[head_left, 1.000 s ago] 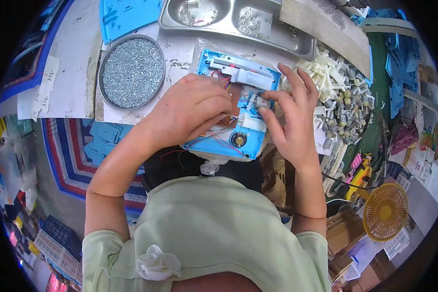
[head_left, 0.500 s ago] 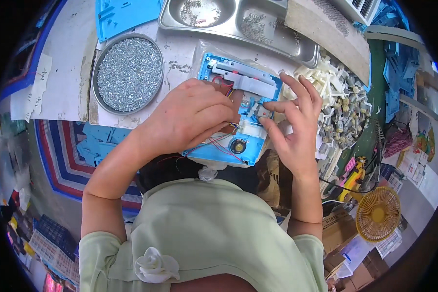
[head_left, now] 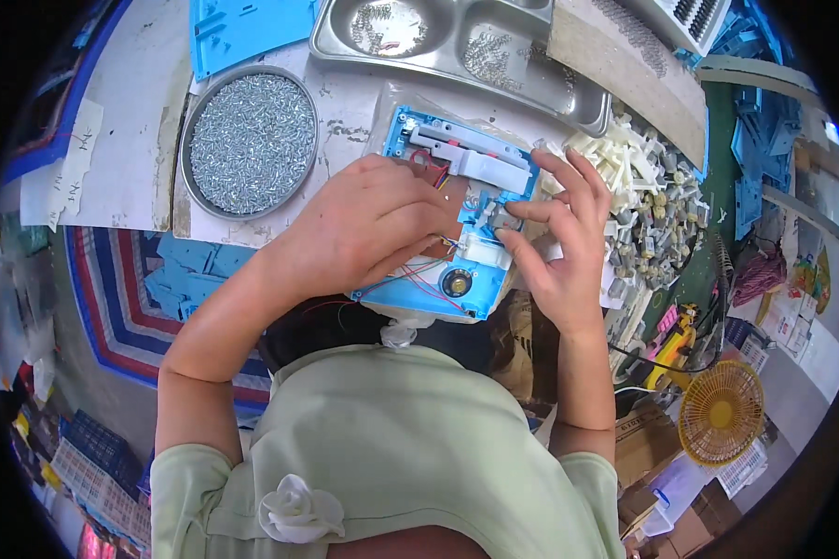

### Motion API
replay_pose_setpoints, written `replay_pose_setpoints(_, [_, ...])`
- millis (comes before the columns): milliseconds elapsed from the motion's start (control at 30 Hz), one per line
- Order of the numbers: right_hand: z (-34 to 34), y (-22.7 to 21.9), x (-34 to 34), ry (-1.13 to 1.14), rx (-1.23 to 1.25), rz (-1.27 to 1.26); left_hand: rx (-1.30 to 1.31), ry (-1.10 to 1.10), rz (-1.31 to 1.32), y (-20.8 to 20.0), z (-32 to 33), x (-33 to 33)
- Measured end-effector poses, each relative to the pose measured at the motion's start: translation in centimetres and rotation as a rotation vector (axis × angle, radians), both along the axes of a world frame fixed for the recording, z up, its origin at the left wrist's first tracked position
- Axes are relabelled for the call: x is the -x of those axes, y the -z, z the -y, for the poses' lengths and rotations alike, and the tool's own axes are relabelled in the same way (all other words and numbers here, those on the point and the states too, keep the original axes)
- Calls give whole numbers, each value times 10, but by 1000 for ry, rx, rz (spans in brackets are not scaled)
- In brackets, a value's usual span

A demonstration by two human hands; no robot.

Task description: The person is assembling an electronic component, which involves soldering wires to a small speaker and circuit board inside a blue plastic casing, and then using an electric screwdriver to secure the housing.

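A blue plastic housing (head_left: 418,296) lies on the bench edge in front of me, its inside facing up. It carries a long light-grey plastic piece (head_left: 480,166), a round speaker (head_left: 457,282), a white block (head_left: 484,250) and thin red wires (head_left: 418,274). My left hand (head_left: 368,224) reaches across the housing's left side with fingers curled together; their tips sit near the wires and a brown board, and what they grip is hidden. My right hand (head_left: 569,238) has thumb and index finger closed on a small grey part (head_left: 504,217) in the housing, other fingers raised.
Left of the housing stands a round metal tray (head_left: 188,177) full of small screws. A steel compartment tray (head_left: 429,67) with springs is behind. White plastic parts and small motors (head_left: 657,210) are heaped at right. Blue panels (head_left: 252,33) lie far left; a yellow fan (head_left: 721,413) is low right.
The whole view has shifted slightly. Both hands keep nearly the same places on the housing, with only small finger movements.
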State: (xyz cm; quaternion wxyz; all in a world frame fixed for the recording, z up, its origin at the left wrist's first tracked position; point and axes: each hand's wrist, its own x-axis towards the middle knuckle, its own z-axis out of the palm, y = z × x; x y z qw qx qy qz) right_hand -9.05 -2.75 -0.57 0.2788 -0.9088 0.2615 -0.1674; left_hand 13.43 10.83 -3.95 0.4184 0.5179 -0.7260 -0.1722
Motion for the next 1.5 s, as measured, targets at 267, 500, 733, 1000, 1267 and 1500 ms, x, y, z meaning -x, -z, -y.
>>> replay_pose_setpoints(267, [2, -6, -5, 38, -54, -105, -22, 0, -9, -1, -1, 0])
replay_pose_setpoints(500, [1, -2, -1, 16, -69, -23, -12, -9, -16, -2, 0, 0])
replay_pose_setpoints(733, [8, 1, -1, -4, -191, 25, -20, -10, 13, -1, 0, 0])
replay_pose_setpoints(1000, [1, -11, -3, 5, 28, -156, 7, -4, 2, -1, 1, 0])
replay_pose_setpoints(1267, [3, -14, -6, 9, -12, -150, -13, 7, -11, -1, 1, -1])
replay_pose_setpoints(1500, [-1, -3, 4, -4, 10, -1, -47, -88, -99, -21, 12, 8])
